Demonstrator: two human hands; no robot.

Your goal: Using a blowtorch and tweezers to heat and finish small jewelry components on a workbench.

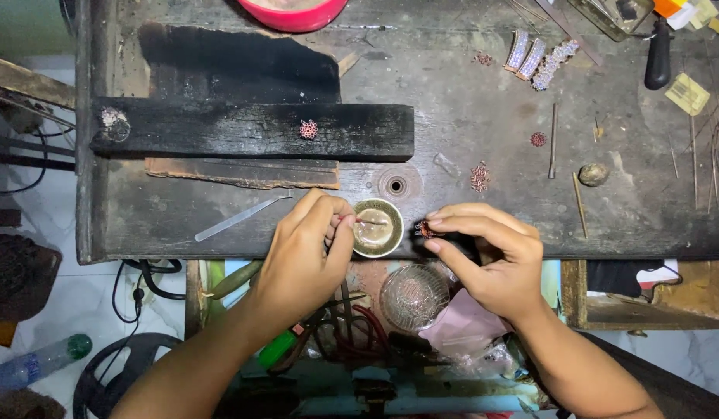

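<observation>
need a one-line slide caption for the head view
Over a scorched workbench, the left hand dips a thin stick into a small brass dish while the right hand pinches a small reddish ornament.

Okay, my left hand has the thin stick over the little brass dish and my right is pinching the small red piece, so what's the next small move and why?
Probably bring the stick tip across to the small red piece. The left hand holds the stick over the brass dish, while the right hand pinches the piece just beside the dish, a short gap away.

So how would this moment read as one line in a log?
left hand: dips thin stick into small brass bowl | right hand: pinches small red ornament | surface: scorched workbench
</observation>
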